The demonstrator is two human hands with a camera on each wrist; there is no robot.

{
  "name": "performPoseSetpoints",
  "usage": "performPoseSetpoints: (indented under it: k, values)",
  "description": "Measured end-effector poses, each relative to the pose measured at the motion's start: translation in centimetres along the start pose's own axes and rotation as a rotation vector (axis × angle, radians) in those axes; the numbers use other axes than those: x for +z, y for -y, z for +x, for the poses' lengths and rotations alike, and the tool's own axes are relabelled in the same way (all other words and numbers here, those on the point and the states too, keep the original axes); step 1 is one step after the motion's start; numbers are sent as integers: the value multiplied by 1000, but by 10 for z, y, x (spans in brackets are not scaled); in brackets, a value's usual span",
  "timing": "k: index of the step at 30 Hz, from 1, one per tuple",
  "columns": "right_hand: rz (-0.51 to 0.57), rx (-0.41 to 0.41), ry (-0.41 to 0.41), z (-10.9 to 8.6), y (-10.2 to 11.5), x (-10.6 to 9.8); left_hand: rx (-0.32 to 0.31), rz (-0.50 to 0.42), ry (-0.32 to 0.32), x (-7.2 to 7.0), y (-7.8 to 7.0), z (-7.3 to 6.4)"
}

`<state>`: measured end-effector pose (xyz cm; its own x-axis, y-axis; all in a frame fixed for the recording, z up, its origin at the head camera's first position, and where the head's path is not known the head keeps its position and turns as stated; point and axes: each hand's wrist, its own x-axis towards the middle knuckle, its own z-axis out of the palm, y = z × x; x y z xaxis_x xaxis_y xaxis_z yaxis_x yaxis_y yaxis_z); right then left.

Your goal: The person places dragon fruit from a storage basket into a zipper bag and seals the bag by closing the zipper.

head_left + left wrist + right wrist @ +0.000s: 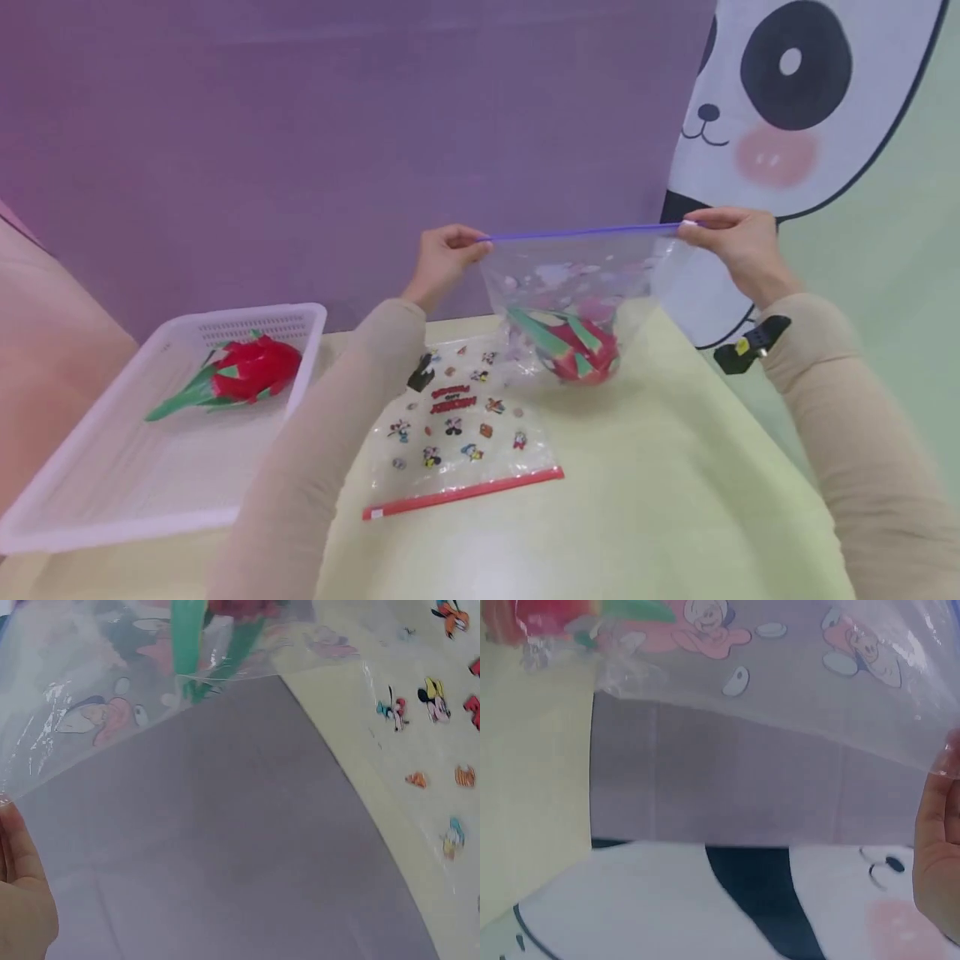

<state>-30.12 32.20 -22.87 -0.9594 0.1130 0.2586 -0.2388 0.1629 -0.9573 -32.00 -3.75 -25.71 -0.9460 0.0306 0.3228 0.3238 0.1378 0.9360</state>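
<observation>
Left hand and right hand pinch purple-zip plastic bag by top corners; a slipping corner could tip the dragon fruit inside

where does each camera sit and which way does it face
Head: worn there, facing forward and down; sleeves, left hand, right hand show.
Left wrist: worn there, facing the purple-zipped bag and backdrop; part of that hand shows.
Right wrist: worn there, facing that bag and a panda picture; part of that hand shows.
Head and left wrist both show the red-zipped bag.
</observation>
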Motion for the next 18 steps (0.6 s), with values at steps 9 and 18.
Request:
performPoseSetpoints:
  k: [9,18]
  values:
    - [-24,79,-85,5,-22,-27,-30,-87,-26,46,25,16]
    - [52,85,-40,4,-42,-31,-81,-134,-20,56,35,11]
